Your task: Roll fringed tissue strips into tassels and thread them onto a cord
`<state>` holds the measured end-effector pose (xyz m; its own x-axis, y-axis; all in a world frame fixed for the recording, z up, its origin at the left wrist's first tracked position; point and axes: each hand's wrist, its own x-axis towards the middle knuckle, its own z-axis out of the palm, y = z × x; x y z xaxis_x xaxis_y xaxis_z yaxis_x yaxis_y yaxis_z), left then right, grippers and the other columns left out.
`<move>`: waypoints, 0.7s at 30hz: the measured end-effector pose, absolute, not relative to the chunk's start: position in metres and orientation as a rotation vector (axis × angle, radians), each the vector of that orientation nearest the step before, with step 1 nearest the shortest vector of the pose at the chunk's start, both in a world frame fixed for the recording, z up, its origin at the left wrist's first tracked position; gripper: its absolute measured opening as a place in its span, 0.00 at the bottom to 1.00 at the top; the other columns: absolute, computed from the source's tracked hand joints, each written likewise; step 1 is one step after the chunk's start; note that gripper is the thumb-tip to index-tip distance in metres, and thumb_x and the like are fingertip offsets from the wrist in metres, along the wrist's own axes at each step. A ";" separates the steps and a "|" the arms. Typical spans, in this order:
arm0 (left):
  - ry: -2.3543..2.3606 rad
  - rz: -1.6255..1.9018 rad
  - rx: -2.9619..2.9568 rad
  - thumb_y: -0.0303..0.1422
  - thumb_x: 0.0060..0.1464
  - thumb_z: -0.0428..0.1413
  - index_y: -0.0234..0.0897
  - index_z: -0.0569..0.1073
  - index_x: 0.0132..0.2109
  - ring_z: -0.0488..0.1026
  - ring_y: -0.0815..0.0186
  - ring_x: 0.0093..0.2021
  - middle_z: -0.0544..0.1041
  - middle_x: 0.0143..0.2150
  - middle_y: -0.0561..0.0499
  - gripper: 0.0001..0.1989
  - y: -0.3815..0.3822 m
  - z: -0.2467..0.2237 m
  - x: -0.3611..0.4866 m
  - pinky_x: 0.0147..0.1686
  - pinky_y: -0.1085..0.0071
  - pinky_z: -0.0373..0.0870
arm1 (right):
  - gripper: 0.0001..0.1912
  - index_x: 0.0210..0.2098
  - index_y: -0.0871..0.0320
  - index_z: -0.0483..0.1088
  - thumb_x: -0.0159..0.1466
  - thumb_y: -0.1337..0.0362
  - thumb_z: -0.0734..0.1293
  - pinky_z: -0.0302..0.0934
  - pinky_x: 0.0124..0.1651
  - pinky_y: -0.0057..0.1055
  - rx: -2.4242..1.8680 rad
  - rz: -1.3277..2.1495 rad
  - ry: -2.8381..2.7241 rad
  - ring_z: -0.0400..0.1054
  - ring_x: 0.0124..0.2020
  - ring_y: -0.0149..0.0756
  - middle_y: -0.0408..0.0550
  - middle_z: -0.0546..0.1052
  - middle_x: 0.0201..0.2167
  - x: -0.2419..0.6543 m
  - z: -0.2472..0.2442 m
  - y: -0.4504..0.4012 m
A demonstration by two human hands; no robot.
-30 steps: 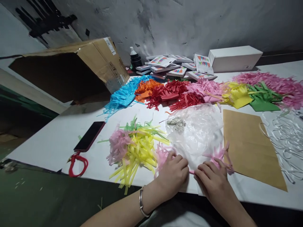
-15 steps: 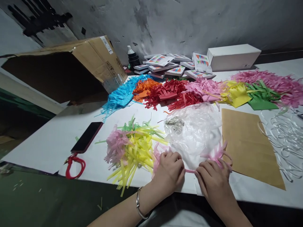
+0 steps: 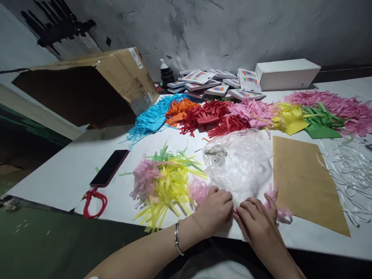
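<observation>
My left hand [image 3: 215, 211] and my right hand [image 3: 258, 221] nearly meet at the table's front edge, both with fingers closed on a pink paper tassel. Its twisted middle is mostly hidden under the fingers. Fringe of the pink tassel [image 3: 198, 189] sticks out left of my left hand, and more fringe spreads beyond my right hand. Left of my hands lies a pile of yellow tassels [image 3: 173, 182] with pink tassels [image 3: 144, 176] and green strips [image 3: 162, 154]. Just beyond my hands is a crumpled clear plastic bag [image 3: 242, 159].
Brown paper [image 3: 305, 182] and white cord [image 3: 353, 170] lie to the right. A phone [image 3: 109, 168] with a red strap is at left. Coloured tassels [image 3: 213, 116] line the back, before flat packs [image 3: 200, 76], a white box [image 3: 287, 73] and a cardboard box [image 3: 122, 73].
My hands have come closer together, covering the pink twisted stretch that showed between them. The view has shifted slightly.
</observation>
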<state>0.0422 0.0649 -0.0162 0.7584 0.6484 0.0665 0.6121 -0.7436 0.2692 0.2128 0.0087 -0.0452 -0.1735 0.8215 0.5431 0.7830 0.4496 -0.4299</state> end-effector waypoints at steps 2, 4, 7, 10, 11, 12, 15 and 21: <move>1.041 0.251 2.666 0.26 0.60 0.57 0.33 0.76 0.34 0.71 0.62 0.37 0.76 0.35 0.48 0.05 0.063 -0.012 0.040 0.41 0.63 0.64 | 0.13 0.34 0.56 0.72 0.73 0.68 0.60 0.40 0.69 0.53 -1.317 0.034 -2.000 0.71 0.42 0.36 0.42 0.77 0.32 0.213 -0.043 0.008; 1.068 0.327 2.442 0.27 0.61 0.56 0.34 0.78 0.36 0.73 0.65 0.37 0.77 0.37 0.49 0.07 0.059 -0.002 0.034 0.41 0.66 0.66 | 0.13 0.36 0.57 0.73 0.73 0.70 0.59 0.42 0.68 0.53 -1.234 0.027 -1.996 0.72 0.43 0.36 0.43 0.79 0.33 0.217 -0.037 0.005; 1.023 0.417 1.752 0.33 0.64 0.55 0.35 0.80 0.40 0.72 0.67 0.35 0.78 0.36 0.49 0.10 0.048 0.016 0.025 0.37 0.71 0.66 | 0.11 0.44 0.58 0.76 0.71 0.72 0.61 0.43 0.69 0.53 -1.042 -0.051 -2.047 0.73 0.46 0.38 0.45 0.81 0.39 0.229 -0.022 0.000; 0.930 0.420 1.117 0.42 0.54 0.64 0.33 0.80 0.36 0.66 0.71 0.27 0.75 0.28 0.53 0.14 0.038 0.026 0.022 0.29 0.74 0.62 | 0.13 0.49 0.59 0.76 0.66 0.74 0.66 0.43 0.69 0.52 -0.912 -0.150 -2.152 0.74 0.46 0.39 0.46 0.82 0.39 0.238 -0.007 -0.004; 0.913 0.435 0.979 0.43 0.49 0.68 0.32 0.80 0.33 0.64 0.73 0.25 0.74 0.25 0.54 0.16 0.036 0.026 0.022 0.27 0.75 0.59 | 0.14 0.49 0.59 0.76 0.65 0.74 0.67 0.43 0.68 0.52 -0.912 -0.142 -2.144 0.74 0.45 0.39 0.46 0.82 0.38 0.238 -0.002 -0.004; 0.898 0.454 0.875 0.43 0.45 0.71 0.32 0.79 0.32 0.62 0.74 0.23 0.73 0.24 0.55 0.18 0.033 0.026 0.023 0.26 0.76 0.57 | 0.13 0.49 0.59 0.75 0.65 0.74 0.67 0.45 0.67 0.51 -0.929 -0.113 -2.117 0.74 0.44 0.38 0.46 0.82 0.37 0.237 0.001 -0.005; 0.852 0.509 0.726 0.43 0.39 0.74 0.32 0.76 0.29 0.61 0.75 0.22 0.71 0.22 0.57 0.21 0.027 0.023 0.027 0.24 0.77 0.56 | 0.12 0.47 0.59 0.74 0.65 0.74 0.67 0.50 0.64 0.49 -0.947 -0.005 -2.053 0.75 0.41 0.37 0.46 0.82 0.34 0.230 0.009 -0.007; 0.751 0.765 0.778 0.44 0.47 0.71 0.32 0.74 0.31 0.67 0.73 0.26 0.73 0.26 0.54 0.20 0.015 0.014 0.035 0.29 0.76 0.63 | 0.07 0.46 0.58 0.72 0.69 0.69 0.64 0.64 0.57 0.40 -0.981 0.095 -1.954 0.76 0.36 0.34 0.46 0.79 0.33 0.210 0.012 -0.010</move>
